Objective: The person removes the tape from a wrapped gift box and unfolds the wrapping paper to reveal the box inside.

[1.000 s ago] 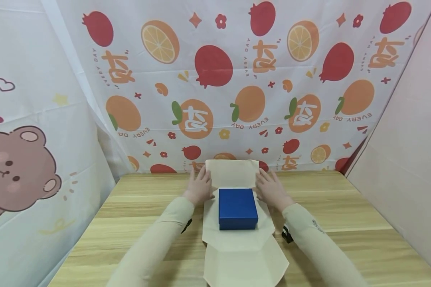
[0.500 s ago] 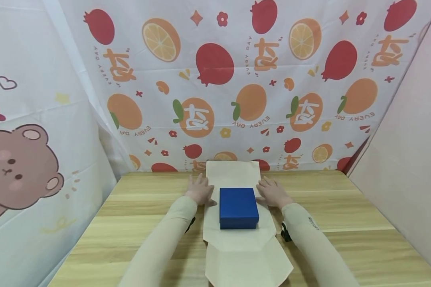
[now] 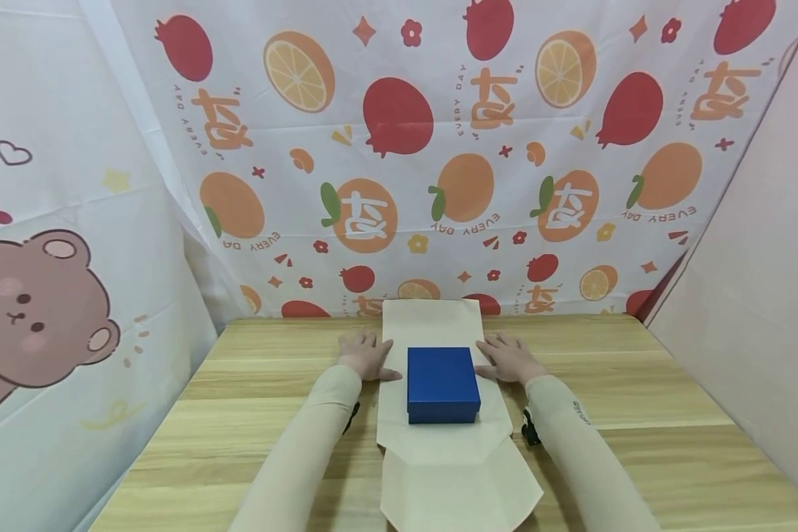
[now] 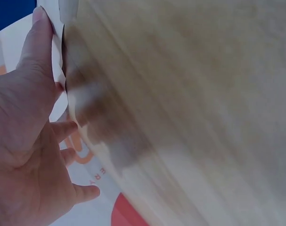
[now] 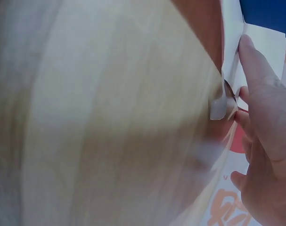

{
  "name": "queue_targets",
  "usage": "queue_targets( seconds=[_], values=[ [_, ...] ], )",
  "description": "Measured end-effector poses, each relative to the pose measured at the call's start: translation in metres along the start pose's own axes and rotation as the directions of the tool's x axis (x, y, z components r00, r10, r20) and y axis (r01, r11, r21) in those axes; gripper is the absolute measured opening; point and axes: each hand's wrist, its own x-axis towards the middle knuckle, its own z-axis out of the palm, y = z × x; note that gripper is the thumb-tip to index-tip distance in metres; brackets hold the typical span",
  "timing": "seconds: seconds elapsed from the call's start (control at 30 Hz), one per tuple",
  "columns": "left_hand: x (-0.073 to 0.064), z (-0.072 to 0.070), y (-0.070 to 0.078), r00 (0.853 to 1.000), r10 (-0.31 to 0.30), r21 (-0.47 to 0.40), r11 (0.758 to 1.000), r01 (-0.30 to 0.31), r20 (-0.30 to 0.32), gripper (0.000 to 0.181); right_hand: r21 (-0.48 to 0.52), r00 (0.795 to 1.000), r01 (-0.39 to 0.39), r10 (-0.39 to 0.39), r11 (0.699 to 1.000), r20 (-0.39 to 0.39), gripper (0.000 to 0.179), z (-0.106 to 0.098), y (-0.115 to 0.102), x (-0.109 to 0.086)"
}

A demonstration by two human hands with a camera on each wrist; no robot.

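Observation:
A blue lidded box (image 3: pixel 442 377) sits on an unfolded pale cardboard box (image 3: pixel 432 451), whose far flap (image 3: pixel 432 321) extends behind it toward the back curtain. My left hand (image 3: pixel 364 358) rests at the cardboard's left edge, thumb on the sheet and the other fingers spread outside. Opposite it, my right hand (image 3: pixel 510 358) touches the right edge, thumb pointing at the blue box. Both wrist views show a straight thumb laid along the cardboard (image 4: pixel 20 40) and the index fingertip close to its edge. A small pale tab (image 5: pixel 218 109) hangs by the right fingers.
Everything stands on a wood-grain table (image 3: pixel 259 384). Its back edge meets a fruit-print curtain (image 3: pixel 399 199). A bear-print curtain (image 3: pixel 33 310) hangs at left, a plain white one (image 3: pixel 758 332) at right. A near flap (image 3: pixel 459 495) of the cardboard spreads toward me.
Both hands have slid down from the sides of the far flap to the cardboard's edges beside the blue box. The far flap's slits no longer show, and it lies flatter in line with the sheet.

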Motion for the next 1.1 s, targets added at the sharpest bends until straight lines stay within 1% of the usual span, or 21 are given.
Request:
queue_targets(
  seconds=[0.17,0.43,0.5,0.6,0.7,0.8,0.87,1.03,1.1],
  values=[
    [0.001,0.004,-0.001,1.0,0.003,-0.029,1.0,-0.003,-0.012,0.084,0.024,1.0,-0.014,0.014,1.0,0.013,0.071,0.001,0.002,0.0],
    [0.007,0.012,-0.004,0.999,0.004,-0.08,0.997,-0.008,-0.045,0.086,0.074,0.999,-0.038,0.035,0.997,0.036,0.074,0.002,0.006,-0.001],
    [0.009,0.014,-0.006,0.998,0.013,-0.094,0.995,-0.019,-0.065,0.084,0.094,0.998,-0.046,0.043,0.994,0.038,0.075,0.003,0.009,-0.002],
    [0.009,0.016,-0.01,0.995,0.023,-0.13,0.991,-0.035,-0.095,0.075,0.131,0.997,-0.065,0.06,0.989,0.041,0.074,0.003,0.014,-0.004],
    [0.006,0.015,-0.014,0.993,0.022,-0.164,0.986,-0.041,-0.115,0.066,0.162,0.998,-0.065,0.06,0.985,0.036,0.074,0.004,0.02,-0.006],
    [0.001,0.011,-0.018,0.991,0.025,-0.183,0.982,-0.049,-0.129,0.06,0.167,0.998,-0.061,0.057,0.984,0.029,0.072,0.006,0.026,-0.008],
    [-0.003,0.008,-0.019,0.991,0.025,-0.2,0.978,-0.052,-0.135,0.059,0.171,0.999,-0.046,0.044,0.984,0.014,0.07,0.006,0.029,-0.009],
    [-0.011,0.007,-0.024,0.987,0.017,-0.248,0.967,-0.056,-0.158,0.057,0.182,0.999,0.005,0.003,0.983,-0.044,0.064,0.005,0.035,-0.015],
    [-0.014,0.007,-0.026,0.984,0.016,-0.269,0.961,-0.065,-0.179,0.055,0.186,0.998,0.015,-0.003,0.982,-0.066,0.063,0.004,0.036,-0.018]
  ],
)
